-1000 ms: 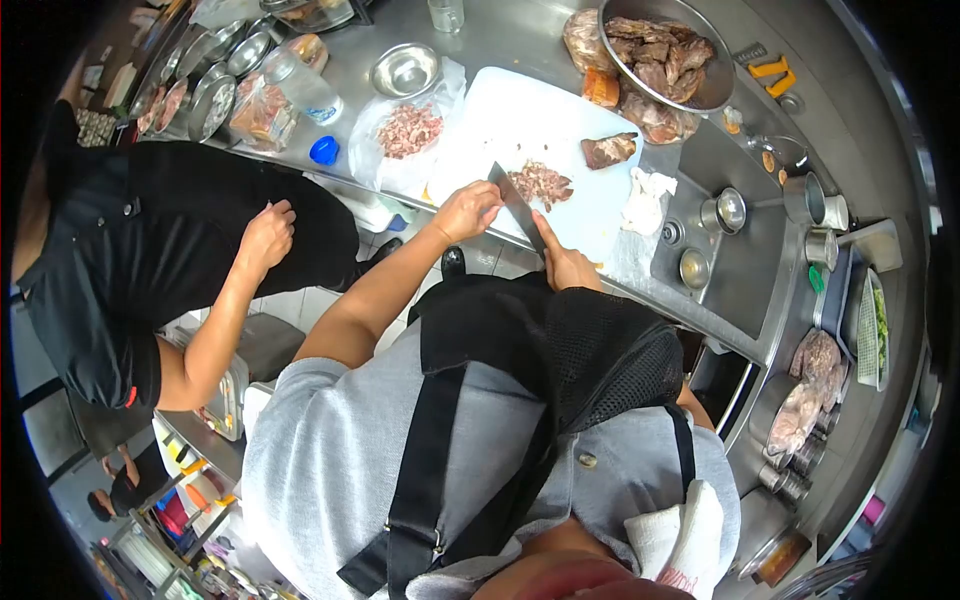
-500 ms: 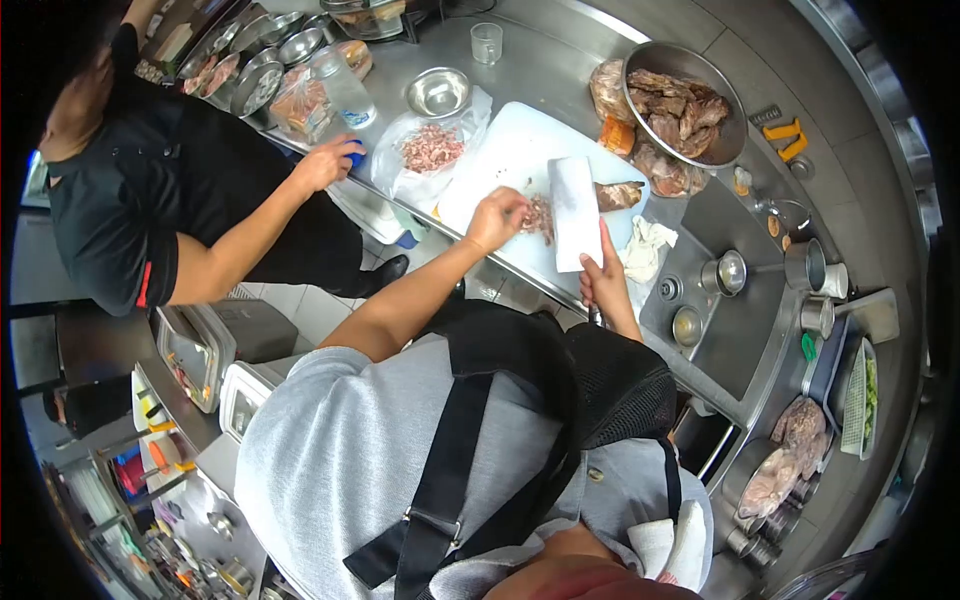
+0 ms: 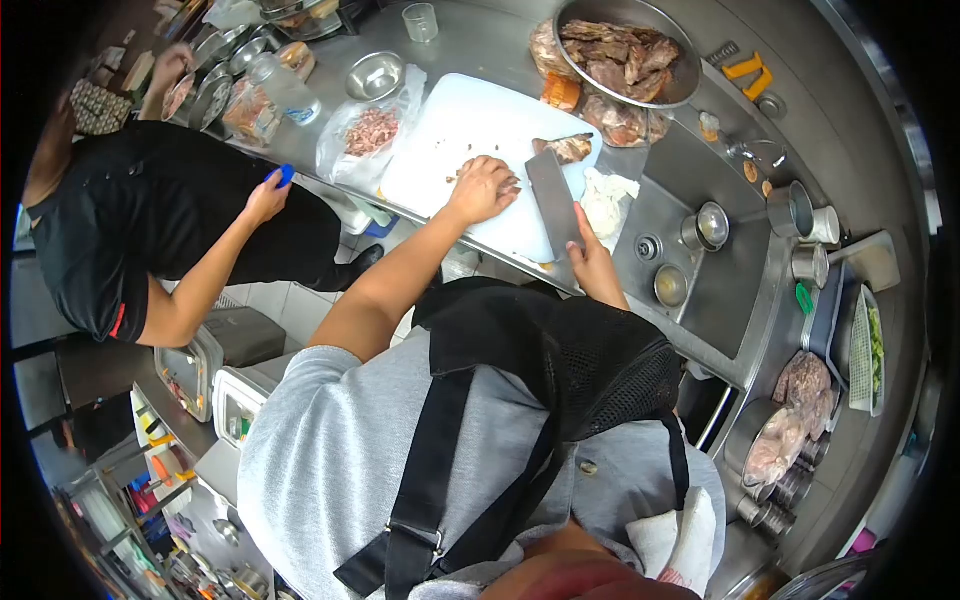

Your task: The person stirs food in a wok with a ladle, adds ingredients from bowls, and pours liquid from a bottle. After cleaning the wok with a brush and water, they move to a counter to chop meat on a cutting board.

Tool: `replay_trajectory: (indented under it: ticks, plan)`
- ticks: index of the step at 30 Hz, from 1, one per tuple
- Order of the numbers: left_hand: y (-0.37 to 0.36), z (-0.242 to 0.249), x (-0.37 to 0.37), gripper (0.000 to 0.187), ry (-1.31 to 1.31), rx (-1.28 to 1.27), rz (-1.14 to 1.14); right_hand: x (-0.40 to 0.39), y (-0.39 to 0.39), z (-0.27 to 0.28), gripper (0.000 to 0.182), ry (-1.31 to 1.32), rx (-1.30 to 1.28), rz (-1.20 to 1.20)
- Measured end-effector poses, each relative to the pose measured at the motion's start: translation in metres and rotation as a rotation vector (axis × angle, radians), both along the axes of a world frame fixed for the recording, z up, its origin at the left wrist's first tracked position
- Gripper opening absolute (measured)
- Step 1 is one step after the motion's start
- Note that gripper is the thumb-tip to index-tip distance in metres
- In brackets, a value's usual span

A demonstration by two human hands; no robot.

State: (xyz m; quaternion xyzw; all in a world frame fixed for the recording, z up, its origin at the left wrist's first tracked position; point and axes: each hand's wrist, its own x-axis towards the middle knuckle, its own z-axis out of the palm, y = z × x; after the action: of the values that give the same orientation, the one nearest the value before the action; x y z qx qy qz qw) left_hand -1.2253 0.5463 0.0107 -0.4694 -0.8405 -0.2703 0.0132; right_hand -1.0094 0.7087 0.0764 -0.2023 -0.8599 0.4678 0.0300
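My left hand (image 3: 484,188) is on the white cutting board (image 3: 450,115), its fingers curled over chopped meat (image 3: 512,187). Most of that meat is hidden under the hand; a few bits show at the fingertips. In my right hand (image 3: 593,264) is the handle of a cleaver (image 3: 557,208), its broad blade tilted over the board's right side. Beyond the blade lies a larger browned piece of meat (image 3: 570,149). To the left of the board, a clear plastic bag (image 3: 408,105) bears a heap of chopped meat (image 3: 370,133).
A large steel bowl (image 3: 692,85) of meat stands behind the board, with bagged meat (image 3: 620,122) beside it. A white cloth (image 3: 607,200) lies between board and sink (image 3: 725,300). A small steel bowl (image 3: 376,77) sits at the back left. At left stands a co-worker (image 3: 190,205).
My left hand has moved from the pile's edge to over the chopped meat. The cleaver blade has turned and tilted, showing a darker face. The co-worker's hand with a blue thing has drawn back from the counter.
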Motion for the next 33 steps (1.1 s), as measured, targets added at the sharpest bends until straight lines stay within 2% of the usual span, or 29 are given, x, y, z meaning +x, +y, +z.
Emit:
replay_trajectory:
  ticks: [2,5,8,11,12,13,15,17,18,20,21,22,24,26,28,30,33]
  plan:
    - [0.003,-0.008,-0.002,0.036,0.008,0.004,-0.001,0.002,-0.003,0.017,0.065,-0.119,0.002,0.009]
    - [0.000,0.005,0.005,0.030,-0.001,0.008,-0.005,0.003,-0.005,0.024,0.065,-0.234,0.014,0.037]
    - [0.000,0.012,0.003,0.029,0.021,0.129,-0.019,0.003,-0.008,0.007,0.064,-0.103,0.133,0.069]
    - [-0.010,0.013,-0.013,0.032,-0.004,0.233,0.033,0.004,-0.009,-0.007,0.065,-0.035,0.073,0.022]
    - [-0.018,0.006,-0.021,0.032,-0.050,0.306,0.138,0.007,-0.007,-0.016,0.065,-0.033,0.074,0.021]
    - [-0.026,-0.001,-0.029,0.033,-0.094,0.380,0.246,0.014,-0.005,-0.027,0.066,-0.028,-0.001,0.001]
    - [-0.041,-0.016,-0.037,0.039,-0.101,0.348,0.259,0.022,-0.009,-0.034,0.067,-0.020,-0.073,-0.008]
    - [-0.049,-0.026,-0.036,0.048,-0.051,0.246,0.211,0.031,-0.021,-0.035,0.067,-0.151,-0.535,-0.197]
    - [-0.048,-0.023,-0.033,0.053,-0.068,0.214,0.154,0.029,-0.032,-0.048,0.066,-0.054,-0.588,-0.263]
    - [-0.035,-0.016,-0.025,0.056,-0.089,0.221,0.108,0.024,-0.048,-0.068,0.066,-0.029,-0.600,-0.303]
    - [-0.027,-0.015,-0.022,0.059,-0.109,0.225,0.052,0.015,-0.058,-0.059,0.067,-0.001,-0.614,-0.352]
    - [-0.019,-0.013,-0.018,0.059,-0.110,0.233,0.058,0.009,-0.068,-0.048,0.068,-0.080,-0.585,-0.374]
    - [-0.009,-0.009,-0.012,0.059,-0.099,0.239,0.017,-0.009,-0.090,-0.052,0.068,-0.044,-0.551,-0.356]
    - [-0.008,-0.003,-0.011,0.049,-0.136,0.297,0.010,-0.031,-0.109,-0.058,0.070,0.023,-0.489,-0.308]
    - [-0.005,-0.008,-0.014,0.043,-0.155,0.332,0.030,-0.053,-0.125,-0.053,0.072,0.024,-0.585,-0.281]
    - [-0.005,-0.013,-0.018,0.029,-0.325,0.470,0.147,-0.070,-0.137,-0.052,0.072,0.030,-0.600,-0.253]
    - [-0.017,-0.005,-0.040,0.021,-0.282,0.584,0.251,-0.099,-0.153,-0.044,0.071,0.058,-0.546,-0.228]
